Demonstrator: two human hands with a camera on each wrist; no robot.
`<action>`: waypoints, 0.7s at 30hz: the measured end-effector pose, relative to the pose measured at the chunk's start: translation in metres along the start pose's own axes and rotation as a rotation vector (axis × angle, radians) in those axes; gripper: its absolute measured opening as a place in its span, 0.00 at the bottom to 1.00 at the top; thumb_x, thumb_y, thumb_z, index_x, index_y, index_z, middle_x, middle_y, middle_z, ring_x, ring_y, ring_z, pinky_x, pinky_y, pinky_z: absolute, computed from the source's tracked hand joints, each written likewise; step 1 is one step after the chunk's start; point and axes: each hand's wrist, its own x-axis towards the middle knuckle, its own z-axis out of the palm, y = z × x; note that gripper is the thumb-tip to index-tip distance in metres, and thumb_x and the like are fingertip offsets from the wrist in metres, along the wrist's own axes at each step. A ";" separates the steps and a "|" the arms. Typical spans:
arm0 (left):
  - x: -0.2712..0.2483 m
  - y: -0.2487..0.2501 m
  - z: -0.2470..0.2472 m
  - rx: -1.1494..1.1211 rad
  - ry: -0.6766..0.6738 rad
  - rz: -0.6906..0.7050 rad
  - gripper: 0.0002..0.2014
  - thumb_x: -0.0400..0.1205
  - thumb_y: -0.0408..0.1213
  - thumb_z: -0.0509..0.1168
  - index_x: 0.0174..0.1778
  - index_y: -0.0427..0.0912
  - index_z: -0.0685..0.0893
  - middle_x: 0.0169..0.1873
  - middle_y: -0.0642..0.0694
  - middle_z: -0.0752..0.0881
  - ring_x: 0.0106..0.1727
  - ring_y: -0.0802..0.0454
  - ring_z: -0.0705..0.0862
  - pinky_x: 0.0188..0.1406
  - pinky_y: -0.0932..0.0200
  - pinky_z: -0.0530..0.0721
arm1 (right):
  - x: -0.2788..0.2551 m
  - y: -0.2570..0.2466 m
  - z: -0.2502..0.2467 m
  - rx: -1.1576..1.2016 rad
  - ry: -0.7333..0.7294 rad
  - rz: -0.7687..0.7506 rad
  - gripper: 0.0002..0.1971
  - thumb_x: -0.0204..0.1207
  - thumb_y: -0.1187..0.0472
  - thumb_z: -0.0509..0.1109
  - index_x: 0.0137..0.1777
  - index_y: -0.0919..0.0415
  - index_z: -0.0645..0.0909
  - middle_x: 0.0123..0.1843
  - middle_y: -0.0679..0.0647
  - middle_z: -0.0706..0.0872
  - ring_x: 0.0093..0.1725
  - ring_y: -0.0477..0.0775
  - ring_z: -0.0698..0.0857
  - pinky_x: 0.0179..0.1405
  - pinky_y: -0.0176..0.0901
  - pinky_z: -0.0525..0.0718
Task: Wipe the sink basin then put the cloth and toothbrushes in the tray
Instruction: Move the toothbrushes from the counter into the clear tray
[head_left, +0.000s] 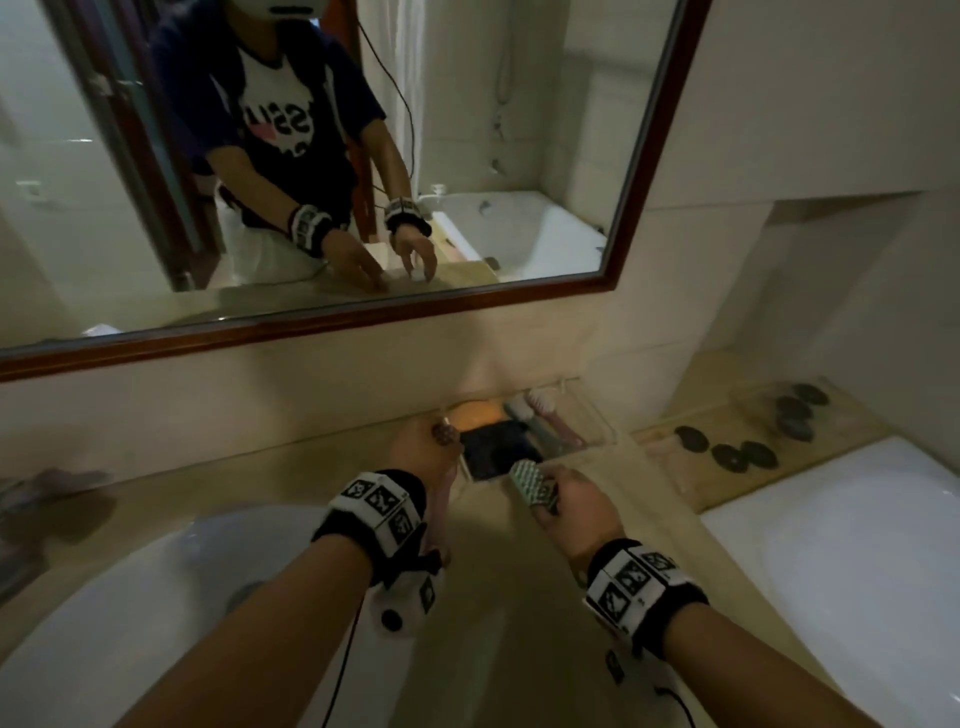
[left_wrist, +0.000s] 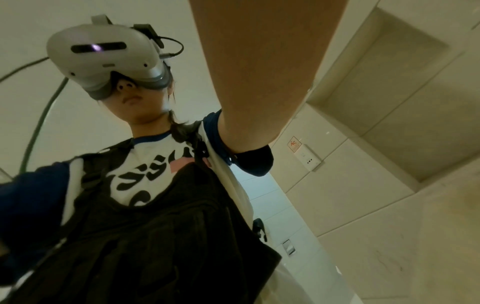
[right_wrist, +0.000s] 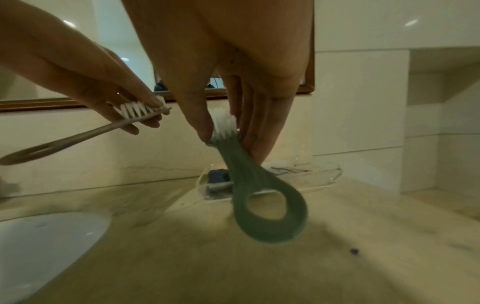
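My left hand (head_left: 434, 449) pinches a pink toothbrush (head_left: 445, 432) by its bristle head, its handle pointing down toward me. My right hand (head_left: 558, 493) pinches a green toothbrush (head_left: 531, 487) the same way. In the right wrist view the green toothbrush (right_wrist: 259, 197) hangs by its head from the right hand (right_wrist: 223, 131), loop handle down, while the left hand (right_wrist: 145, 115) holds the pink toothbrush (right_wrist: 78, 137) beside it. Just beyond both hands stands the clear tray (head_left: 597, 421) with a dark cloth (head_left: 493, 447) folded in it and two more toothbrushes (head_left: 540, 421).
The white sink basin (head_left: 156, 597) lies at the lower left of the beige counter. A bathtub (head_left: 857, 545) is at the right, with a wooden board of dark stones (head_left: 748, 447) behind it. A framed mirror (head_left: 363, 322) hangs above. The left wrist view shows only my arm and body.
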 end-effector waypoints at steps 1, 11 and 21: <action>0.013 0.006 0.005 0.001 -0.009 0.003 0.08 0.79 0.36 0.66 0.41 0.33 0.82 0.52 0.28 0.88 0.56 0.34 0.87 0.56 0.44 0.83 | 0.007 0.007 -0.008 0.007 0.015 0.009 0.25 0.79 0.56 0.66 0.75 0.57 0.67 0.71 0.59 0.78 0.66 0.59 0.80 0.60 0.46 0.79; 0.099 0.054 0.053 -0.221 0.043 -0.164 0.19 0.78 0.36 0.71 0.62 0.30 0.84 0.61 0.32 0.86 0.62 0.37 0.84 0.64 0.47 0.84 | 0.128 0.059 -0.069 0.063 0.020 0.072 0.20 0.77 0.59 0.68 0.68 0.65 0.74 0.65 0.64 0.82 0.65 0.64 0.81 0.62 0.49 0.80; 0.171 0.061 0.098 -0.168 0.067 -0.354 0.25 0.81 0.40 0.67 0.75 0.37 0.74 0.73 0.39 0.78 0.73 0.41 0.77 0.72 0.55 0.73 | 0.235 0.078 -0.071 0.049 -0.134 0.051 0.19 0.80 0.58 0.65 0.67 0.67 0.74 0.66 0.65 0.81 0.65 0.64 0.81 0.61 0.48 0.79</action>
